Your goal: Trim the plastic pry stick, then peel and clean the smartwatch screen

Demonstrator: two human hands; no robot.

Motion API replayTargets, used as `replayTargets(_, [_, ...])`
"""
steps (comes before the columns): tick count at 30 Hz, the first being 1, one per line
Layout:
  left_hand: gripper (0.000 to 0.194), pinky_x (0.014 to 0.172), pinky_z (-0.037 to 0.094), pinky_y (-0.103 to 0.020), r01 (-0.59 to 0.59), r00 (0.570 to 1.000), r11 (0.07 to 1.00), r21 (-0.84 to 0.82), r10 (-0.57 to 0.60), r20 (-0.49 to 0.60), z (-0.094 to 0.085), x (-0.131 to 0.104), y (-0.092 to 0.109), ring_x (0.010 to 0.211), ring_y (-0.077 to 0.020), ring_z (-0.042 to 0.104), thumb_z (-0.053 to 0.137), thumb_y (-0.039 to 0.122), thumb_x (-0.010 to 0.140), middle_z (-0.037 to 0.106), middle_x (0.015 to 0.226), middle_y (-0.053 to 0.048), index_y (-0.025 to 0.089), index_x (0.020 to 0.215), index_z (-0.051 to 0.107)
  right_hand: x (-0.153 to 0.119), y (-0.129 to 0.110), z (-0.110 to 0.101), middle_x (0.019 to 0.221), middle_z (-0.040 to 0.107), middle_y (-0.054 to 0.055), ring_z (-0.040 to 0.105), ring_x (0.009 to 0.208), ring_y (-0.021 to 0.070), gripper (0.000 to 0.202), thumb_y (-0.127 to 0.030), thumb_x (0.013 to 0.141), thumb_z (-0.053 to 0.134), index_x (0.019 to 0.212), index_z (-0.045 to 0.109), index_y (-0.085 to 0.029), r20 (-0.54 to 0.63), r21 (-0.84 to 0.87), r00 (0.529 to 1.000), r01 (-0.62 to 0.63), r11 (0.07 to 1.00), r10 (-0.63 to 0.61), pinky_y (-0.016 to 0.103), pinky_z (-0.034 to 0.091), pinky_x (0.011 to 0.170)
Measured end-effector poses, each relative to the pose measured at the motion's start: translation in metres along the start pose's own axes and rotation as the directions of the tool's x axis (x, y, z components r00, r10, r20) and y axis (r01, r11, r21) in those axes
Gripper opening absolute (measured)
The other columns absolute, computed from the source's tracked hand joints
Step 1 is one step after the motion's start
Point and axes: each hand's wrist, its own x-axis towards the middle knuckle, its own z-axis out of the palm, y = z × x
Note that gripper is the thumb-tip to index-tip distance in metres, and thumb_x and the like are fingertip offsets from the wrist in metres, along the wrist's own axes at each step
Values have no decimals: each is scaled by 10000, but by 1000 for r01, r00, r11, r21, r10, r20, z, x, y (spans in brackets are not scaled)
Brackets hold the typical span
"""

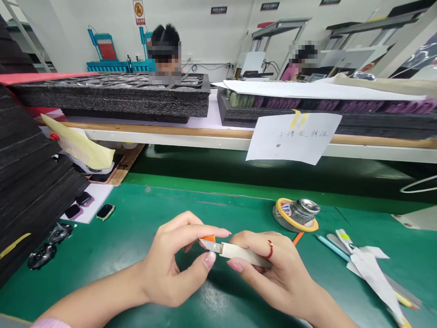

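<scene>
My right hand [285, 269] grips the pale, wrapped handle of a craft knife [241, 254], its short metal blade pointing left. Curled around the blade end is my left hand [175, 255], with the index finger above and the thumb below. A small orange piece [209, 238] shows under the left index finger, right by the blade; its full shape is hidden. Both hands are just above the green tabletop [143, 246].
Beyond my right hand sits a tape roll [280, 214] with a round metal-topped container [305, 212]. Pens and a paper-wrapped tool [370, 266] lie at right. Watch-like pieces [105, 211] and black foam trays [34, 168] are at left. A shelf [191, 136] crosses ahead; two people sit beyond.
</scene>
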Motion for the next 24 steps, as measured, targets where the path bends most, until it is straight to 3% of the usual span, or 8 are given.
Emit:
replayTargets(8, [330,524,452,-196,-9,998,1000,3,9,-55,0,6,1,615,-110,520,694,457,914,629,752,-42,199,1104,773,0,-1,2,561,488,-46,310,479,76,284,-316,1006,513,763,586,-187,10,15,1000,5,1000,-5,226,268,448])
replayTargets(15, [258,459,410,-163,14,995,1000,21,-12,-100,0,8,2,541,-83,522,703,426,915,637,675,-41,205,984,818,1,-1,4,518,430,-56,288,461,78,319,-338,1013,509,746,595,-186,-41,-41,999,34,999,-36,226,260,438])
replayTargets(24, [282,486,442,-163,28,994,1000,-1,-28,-106,0,9,3,569,-88,535,737,434,886,648,712,-35,240,1083,791,-2,1,5,572,503,-44,292,493,75,244,-282,987,545,770,589,-178,14,60,1000,-13,998,13,232,252,451])
